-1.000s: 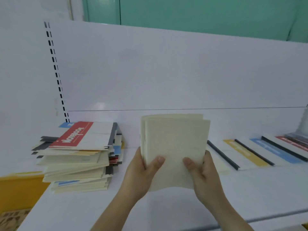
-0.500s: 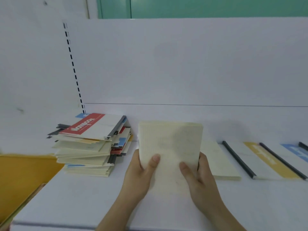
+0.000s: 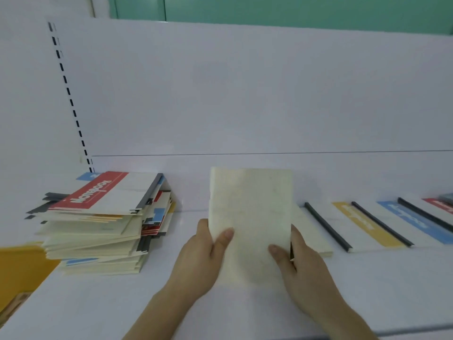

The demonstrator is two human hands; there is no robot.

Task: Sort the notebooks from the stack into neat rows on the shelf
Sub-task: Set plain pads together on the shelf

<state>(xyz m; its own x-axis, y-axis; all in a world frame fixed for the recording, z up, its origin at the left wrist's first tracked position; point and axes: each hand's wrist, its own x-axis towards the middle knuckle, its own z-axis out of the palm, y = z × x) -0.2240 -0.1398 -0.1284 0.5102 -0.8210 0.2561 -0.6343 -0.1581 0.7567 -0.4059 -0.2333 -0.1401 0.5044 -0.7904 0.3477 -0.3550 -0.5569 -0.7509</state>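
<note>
white shelf [image 3: 245,303]: i held cream notebooks [image 3: 251,217] upright, left hand [image 3: 198,253] and right hand [image 3: 301,261] clamped on side edges. next: lay beside right row [image 3: 367,224], left end.

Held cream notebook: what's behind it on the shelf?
Behind the held cream notebook, gripped by left hand and right hand, a flat cream notebook pokes out at right. Its left part, and anything else on the shelf there, is covered.
</note>
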